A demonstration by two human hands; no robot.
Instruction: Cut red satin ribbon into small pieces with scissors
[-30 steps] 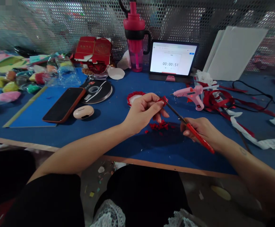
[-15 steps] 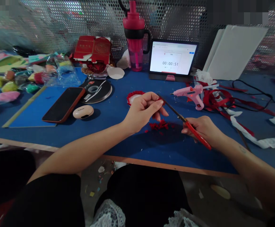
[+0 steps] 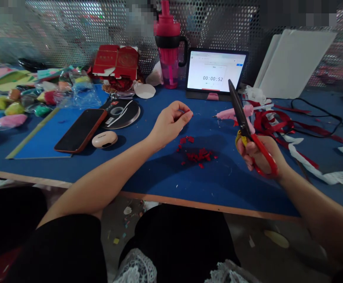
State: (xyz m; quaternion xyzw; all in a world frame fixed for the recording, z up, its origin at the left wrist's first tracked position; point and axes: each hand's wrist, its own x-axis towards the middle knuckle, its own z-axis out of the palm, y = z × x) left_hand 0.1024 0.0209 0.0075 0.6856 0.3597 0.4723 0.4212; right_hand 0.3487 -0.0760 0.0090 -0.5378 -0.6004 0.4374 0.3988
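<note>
Over the blue counter, the right hand holds red-handled steel scissors upright, its fingers closed round the loops; the left hand's fingers pinch a light, soft red sliver by its thin end.

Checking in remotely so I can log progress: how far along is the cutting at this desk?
Done: a small heap of red snippets lies on the blue tabletop. In hand: the right hand holds red-handled scissors upright, blades closed, and the left hand pinches a small red scrap. Left: loops of red ribbon still lie beside the pink glue gun, which neither hand holds.
</note>
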